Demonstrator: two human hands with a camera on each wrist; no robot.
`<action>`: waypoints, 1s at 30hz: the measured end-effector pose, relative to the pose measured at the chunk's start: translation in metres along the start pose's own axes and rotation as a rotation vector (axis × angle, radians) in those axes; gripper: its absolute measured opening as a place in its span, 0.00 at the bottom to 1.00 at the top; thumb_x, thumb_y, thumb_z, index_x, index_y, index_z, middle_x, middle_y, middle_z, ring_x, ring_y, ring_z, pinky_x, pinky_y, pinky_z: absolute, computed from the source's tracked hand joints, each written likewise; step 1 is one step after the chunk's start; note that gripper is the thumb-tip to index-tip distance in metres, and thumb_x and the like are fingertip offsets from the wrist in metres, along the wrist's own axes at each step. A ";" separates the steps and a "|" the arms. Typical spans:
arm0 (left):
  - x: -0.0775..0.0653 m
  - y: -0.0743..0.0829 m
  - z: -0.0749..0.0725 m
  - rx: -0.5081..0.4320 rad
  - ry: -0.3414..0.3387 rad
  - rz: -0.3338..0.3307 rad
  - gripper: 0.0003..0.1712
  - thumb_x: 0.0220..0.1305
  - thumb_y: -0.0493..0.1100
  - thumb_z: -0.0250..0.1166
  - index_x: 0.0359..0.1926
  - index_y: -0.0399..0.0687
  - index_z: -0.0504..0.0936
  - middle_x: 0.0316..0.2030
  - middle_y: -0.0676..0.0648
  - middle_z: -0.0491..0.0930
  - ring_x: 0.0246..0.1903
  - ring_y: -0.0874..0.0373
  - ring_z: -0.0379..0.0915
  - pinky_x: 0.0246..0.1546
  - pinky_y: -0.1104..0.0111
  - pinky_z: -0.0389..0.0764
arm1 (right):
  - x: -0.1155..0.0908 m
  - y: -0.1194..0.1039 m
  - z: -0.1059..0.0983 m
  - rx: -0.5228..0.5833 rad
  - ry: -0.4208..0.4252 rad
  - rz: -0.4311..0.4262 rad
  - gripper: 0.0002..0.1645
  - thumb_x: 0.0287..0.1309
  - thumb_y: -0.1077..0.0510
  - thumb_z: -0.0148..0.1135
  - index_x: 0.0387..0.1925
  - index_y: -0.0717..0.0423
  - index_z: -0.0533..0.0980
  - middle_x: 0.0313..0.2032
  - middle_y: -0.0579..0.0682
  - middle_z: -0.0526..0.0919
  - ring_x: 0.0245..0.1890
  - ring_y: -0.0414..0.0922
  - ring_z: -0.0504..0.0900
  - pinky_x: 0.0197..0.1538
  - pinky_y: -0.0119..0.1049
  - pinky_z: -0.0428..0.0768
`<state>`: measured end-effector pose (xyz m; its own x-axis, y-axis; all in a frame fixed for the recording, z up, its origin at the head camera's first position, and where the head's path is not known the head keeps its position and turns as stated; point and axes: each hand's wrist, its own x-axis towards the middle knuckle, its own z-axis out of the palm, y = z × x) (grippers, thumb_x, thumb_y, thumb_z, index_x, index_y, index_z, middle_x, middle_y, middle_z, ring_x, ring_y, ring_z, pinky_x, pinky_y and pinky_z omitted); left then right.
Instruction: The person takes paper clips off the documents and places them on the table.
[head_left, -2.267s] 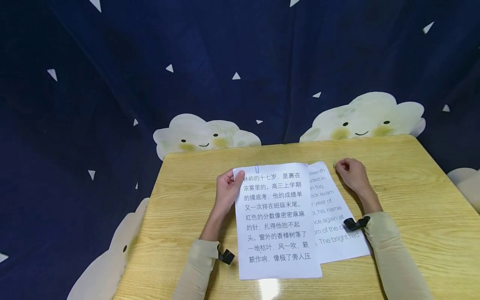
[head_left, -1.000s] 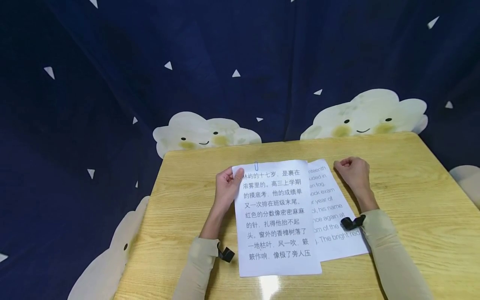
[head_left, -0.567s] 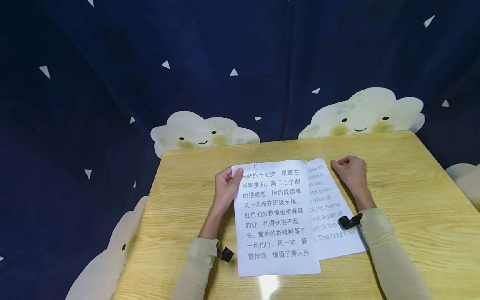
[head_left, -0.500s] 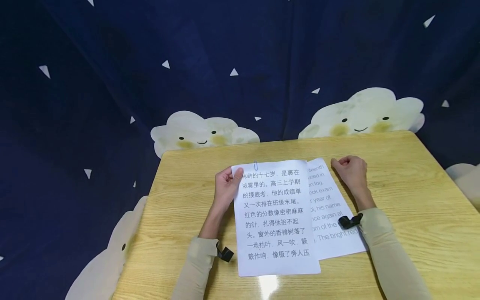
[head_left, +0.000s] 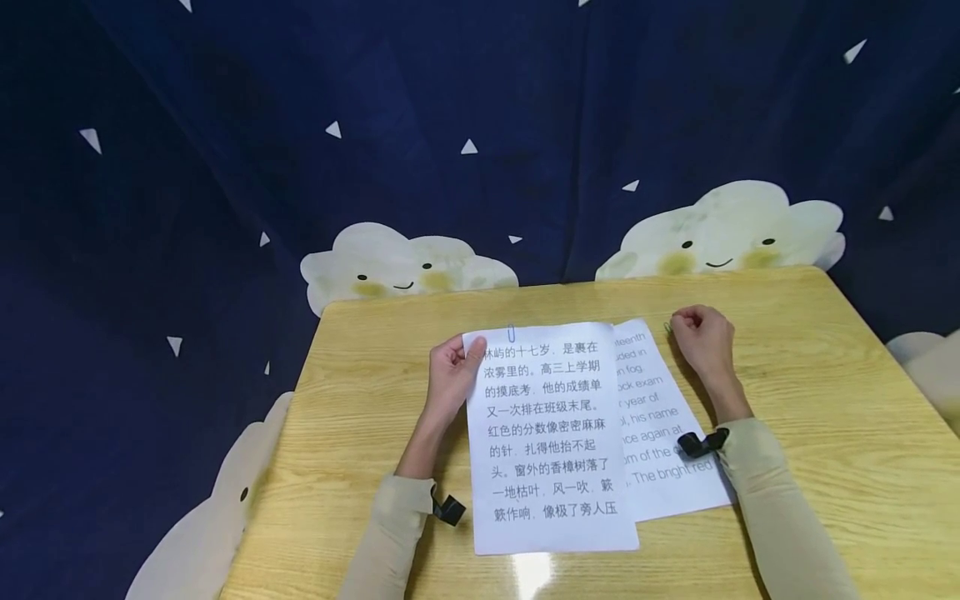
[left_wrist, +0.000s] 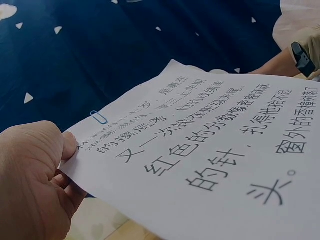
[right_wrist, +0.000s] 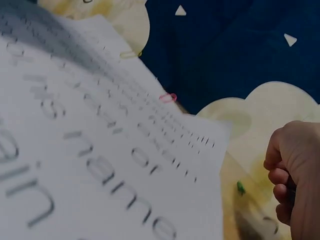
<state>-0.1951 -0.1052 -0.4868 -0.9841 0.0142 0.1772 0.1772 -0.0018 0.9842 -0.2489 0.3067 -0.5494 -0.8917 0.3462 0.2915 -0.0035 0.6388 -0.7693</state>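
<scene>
While the wooden table (head_left: 375, 383) carries it all, my eye goes to the printed page (head_left: 551, 437) near its middle, lapping over the left side of a second sheet (head_left: 652, 408) of English text. I'd judge the page light and limp, smooth enough to slide and quick to crease (one careless pinch could spoil a corner). The left grip (head_left: 452, 379) has a sensible hold: thumb on top, fingers beneath, pinching the upper left corner. The right grip (head_left: 705, 340) is curled just beside the second sheet's upper right corner; whether anything is held inside, I cannot tell. Smallest are a blue paper clip (head_left: 512, 333) on the page's top edge, probably springy and best taken by its protruding loop, and a green scrap (right_wrist: 241, 188) near the right fingers.
</scene>
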 end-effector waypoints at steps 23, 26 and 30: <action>0.000 -0.002 0.002 -0.018 -0.012 0.002 0.14 0.76 0.39 0.64 0.48 0.28 0.86 0.30 0.35 0.87 0.19 0.60 0.81 0.20 0.73 0.80 | -0.004 -0.060 -0.013 0.157 0.022 -0.194 0.07 0.67 0.63 0.61 0.41 0.64 0.82 0.29 0.51 0.80 0.29 0.33 0.73 0.30 0.20 0.68; -0.001 -0.001 0.002 -0.016 -0.017 -0.001 0.14 0.76 0.39 0.64 0.48 0.28 0.86 0.30 0.36 0.87 0.19 0.59 0.82 0.20 0.73 0.80 | -0.005 -0.065 -0.014 0.160 0.022 -0.199 0.07 0.68 0.63 0.62 0.41 0.64 0.82 0.29 0.51 0.80 0.30 0.34 0.73 0.30 0.20 0.68; -0.002 -0.002 0.001 -0.017 -0.022 -0.010 0.14 0.76 0.40 0.64 0.48 0.30 0.86 0.29 0.38 0.87 0.19 0.58 0.82 0.20 0.72 0.81 | -0.011 -0.073 -0.016 0.174 0.029 -0.212 0.09 0.70 0.61 0.62 0.41 0.65 0.82 0.30 0.53 0.81 0.30 0.34 0.74 0.31 0.21 0.68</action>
<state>-0.1931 -0.1038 -0.4889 -0.9852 0.0360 0.1675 0.1669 -0.0190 0.9858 -0.2320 0.2672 -0.4872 -0.8493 0.2388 0.4709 -0.2685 0.5725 -0.7747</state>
